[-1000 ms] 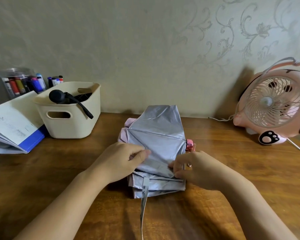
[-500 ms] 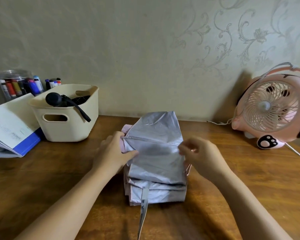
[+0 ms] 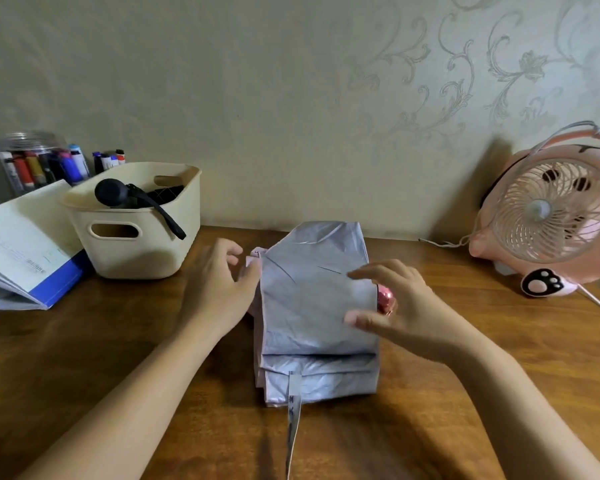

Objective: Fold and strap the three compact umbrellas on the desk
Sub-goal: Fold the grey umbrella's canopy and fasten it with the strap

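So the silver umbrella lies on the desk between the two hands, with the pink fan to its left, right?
No. The head view shows the pink fan to the right of the silver umbrella, not its left. The umbrella does lie on the desk between the left hand and the right hand.

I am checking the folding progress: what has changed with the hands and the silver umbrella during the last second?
Both hands slid from the near part of the silver umbrella to its side edges. The left hand now touches the left edge with loose fingers. The right hand has opened and spreads over the right edge, above the pink handle. The strap, basket and fan stayed.
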